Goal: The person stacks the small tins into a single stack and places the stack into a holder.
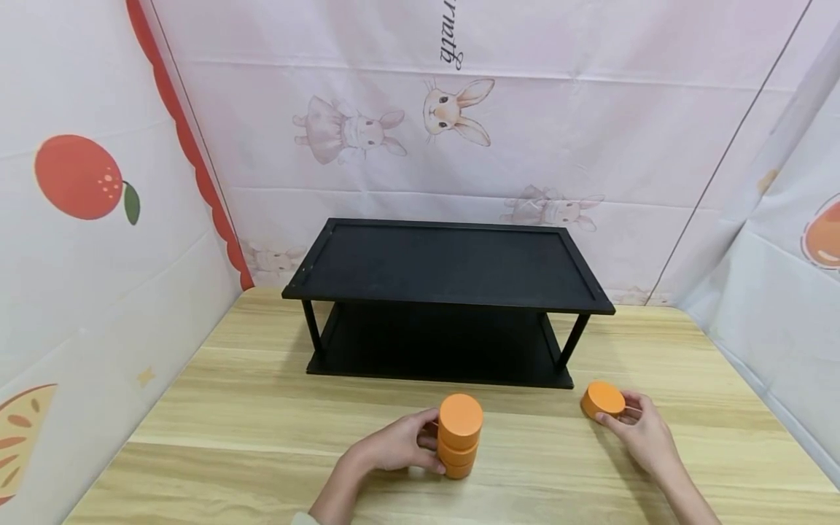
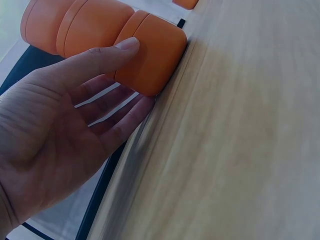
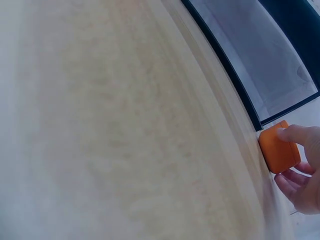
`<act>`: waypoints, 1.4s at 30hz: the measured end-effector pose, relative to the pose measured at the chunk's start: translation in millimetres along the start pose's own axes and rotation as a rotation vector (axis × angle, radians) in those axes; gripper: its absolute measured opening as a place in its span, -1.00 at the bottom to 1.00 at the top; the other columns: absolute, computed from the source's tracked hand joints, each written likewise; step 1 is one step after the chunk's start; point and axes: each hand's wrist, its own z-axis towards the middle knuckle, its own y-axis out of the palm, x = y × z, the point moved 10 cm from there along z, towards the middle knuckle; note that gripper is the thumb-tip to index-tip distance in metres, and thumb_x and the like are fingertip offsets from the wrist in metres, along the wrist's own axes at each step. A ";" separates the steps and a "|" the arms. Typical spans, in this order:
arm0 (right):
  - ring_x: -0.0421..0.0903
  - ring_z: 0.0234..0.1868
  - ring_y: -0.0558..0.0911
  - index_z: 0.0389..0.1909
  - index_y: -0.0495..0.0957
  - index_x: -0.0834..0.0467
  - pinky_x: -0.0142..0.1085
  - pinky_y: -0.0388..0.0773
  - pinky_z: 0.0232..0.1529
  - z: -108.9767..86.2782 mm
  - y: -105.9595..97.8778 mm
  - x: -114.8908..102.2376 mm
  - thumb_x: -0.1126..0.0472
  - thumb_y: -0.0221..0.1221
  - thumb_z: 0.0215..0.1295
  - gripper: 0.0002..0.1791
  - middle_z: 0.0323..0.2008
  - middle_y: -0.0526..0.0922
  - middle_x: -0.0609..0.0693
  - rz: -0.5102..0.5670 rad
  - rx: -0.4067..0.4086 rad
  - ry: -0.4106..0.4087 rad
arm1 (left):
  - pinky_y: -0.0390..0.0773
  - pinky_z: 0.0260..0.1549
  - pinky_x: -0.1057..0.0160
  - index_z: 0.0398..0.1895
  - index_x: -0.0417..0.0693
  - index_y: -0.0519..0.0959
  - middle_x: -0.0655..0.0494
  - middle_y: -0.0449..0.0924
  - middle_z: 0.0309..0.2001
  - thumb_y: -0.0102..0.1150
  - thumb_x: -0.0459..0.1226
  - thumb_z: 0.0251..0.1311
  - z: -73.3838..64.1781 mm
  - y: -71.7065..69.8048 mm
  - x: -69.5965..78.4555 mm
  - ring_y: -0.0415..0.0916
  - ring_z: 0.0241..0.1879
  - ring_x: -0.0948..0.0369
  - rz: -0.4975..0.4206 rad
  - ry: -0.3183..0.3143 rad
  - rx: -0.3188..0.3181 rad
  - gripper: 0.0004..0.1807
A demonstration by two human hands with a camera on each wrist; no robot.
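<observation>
Three round orange lidded containers [image 1: 461,430] stand in a stack on the table, left of its middle line's front part. My left hand [image 1: 403,442] holds the stack from its left side. In the left wrist view, the thumb lies on the bottom container [image 2: 155,52] and the fingers reach round its far side. To the right, a single round orange container [image 1: 604,400] sits at the table surface. My right hand [image 1: 644,432] grips it from the right, with thumb and fingers on opposite sides, as the right wrist view also shows on the container [image 3: 278,150].
A black two-tier rack [image 1: 446,262] stands at the back of the wooden table [image 1: 262,437], behind both hands. Its lower shelf [image 1: 433,346] lies close to the table. Printed cloth [image 1: 420,160] hangs behind and on both sides.
</observation>
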 end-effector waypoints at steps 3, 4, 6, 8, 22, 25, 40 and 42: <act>0.34 0.04 0.40 0.19 0.06 0.55 -0.15 0.49 -0.07 1.2 -0.8 -1.4 0.12 0.26 0.16 -0.19 0.07 0.27 0.53 -0.001 0.012 -0.020 | 0.48 -0.09 0.35 0.16 -0.12 0.33 0.08 0.43 -0.05 0.34 -0.51 -0.09 0.4 -0.4 0.2 0.48 -0.07 0.21 0.004 0.004 0.001 -0.32; 0.34 0.04 0.40 0.20 0.06 0.55 -0.13 0.48 -0.06 1.5 -1.2 -2.0 0.14 0.25 0.17 -0.19 0.07 0.27 0.54 -0.002 0.017 -0.026 | 0.48 -0.09 0.35 0.16 -0.13 0.33 0.08 0.43 -0.06 0.34 -0.51 -0.10 0.6 -0.6 0.3 0.48 -0.07 0.21 0.006 0.007 0.002 -0.33; 0.34 0.04 0.40 0.20 0.05 0.55 -0.10 0.46 -0.05 2.7 -1.1 -3.2 0.14 0.25 0.17 -0.19 0.07 0.28 0.54 -0.003 0.022 -0.038 | 0.48 -0.09 0.35 0.15 -0.14 0.33 0.07 0.43 -0.06 0.34 -0.51 -0.10 1.0 -0.8 0.7 0.48 -0.07 0.21 0.009 0.012 0.003 -0.33; 0.34 0.04 0.40 0.20 0.05 0.55 -0.10 0.45 -0.04 3.7 -0.4 -3.7 0.12 0.26 0.16 -0.17 0.06 0.28 0.54 -0.002 0.025 -0.040 | 0.48 -0.09 0.36 0.14 -0.14 0.33 0.07 0.43 -0.06 0.34 -0.52 -0.10 1.3 -0.8 0.7 0.48 -0.07 0.21 0.009 0.015 0.002 -0.34; 0.30 0.00 0.46 0.16 0.16 0.53 -0.12 0.48 -0.07 4.8 1.7 -0.7 0.14 0.31 0.11 -0.22 0.04 0.34 0.52 -0.024 0.106 -0.040 | 0.47 -0.09 0.36 0.14 -0.14 0.33 0.08 0.44 -0.06 0.35 -0.50 -0.10 0.5 -1.3 1.0 0.49 -0.08 0.22 0.012 0.016 0.005 -0.33; 0.30 0.00 0.46 0.16 0.16 0.54 -0.12 0.48 -0.07 4.1 1.5 -0.7 0.14 0.30 0.11 -0.22 0.03 0.35 0.53 -0.030 0.115 -0.035 | 0.47 -0.09 0.35 0.15 -0.14 0.33 0.08 0.44 -0.05 0.35 -0.50 -0.10 0.3 -0.9 1.4 0.48 -0.07 0.21 0.007 0.017 0.001 -0.33; 0.29 -0.03 0.49 0.13 0.19 0.55 -0.08 0.48 -0.09 0.5 -0.6 -2.2 0.14 0.29 0.11 -0.25 -0.01 0.39 0.52 -0.060 0.128 -0.037 | 0.47 -0.10 0.37 0.13 -0.15 0.34 0.08 0.42 -0.06 0.35 -0.50 -0.09 0.2 0.0 0.5 0.48 -0.07 0.20 0.014 0.009 0.003 -0.35; 0.29 -0.03 0.49 0.13 0.20 0.55 -0.07 0.48 -0.08 0.6 -1.0 -1.8 0.13 0.29 0.11 -0.25 -0.01 0.39 0.52 -0.065 0.130 -0.036 | 0.47 -0.10 0.37 0.13 -0.15 0.34 0.08 0.42 -0.06 0.35 -0.50 -0.10 0.4 -0.2 0.4 0.48 -0.08 0.20 0.016 0.007 0.006 -0.35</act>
